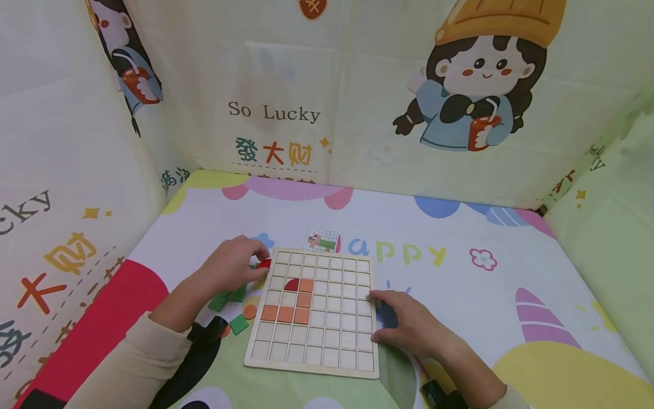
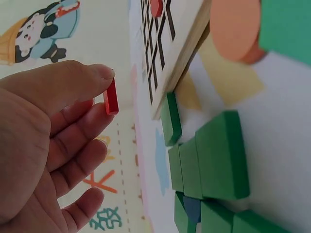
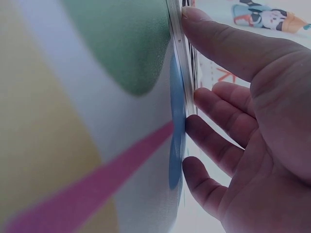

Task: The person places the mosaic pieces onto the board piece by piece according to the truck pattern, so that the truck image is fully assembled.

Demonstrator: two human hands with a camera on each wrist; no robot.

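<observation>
Left hand (image 1: 232,264) — fingers pinched on a red piece (image 2: 111,99) beside the gridded board's (image 1: 347,341) left edge; right hand (image 1: 416,326) — fingers extended, apart, tips touching its right edge.

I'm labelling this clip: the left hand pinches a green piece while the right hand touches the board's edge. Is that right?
Not quite: the left hand pinches a red piece, not a green one, as the left wrist view shows. The right hand does touch the board's edge.
</observation>
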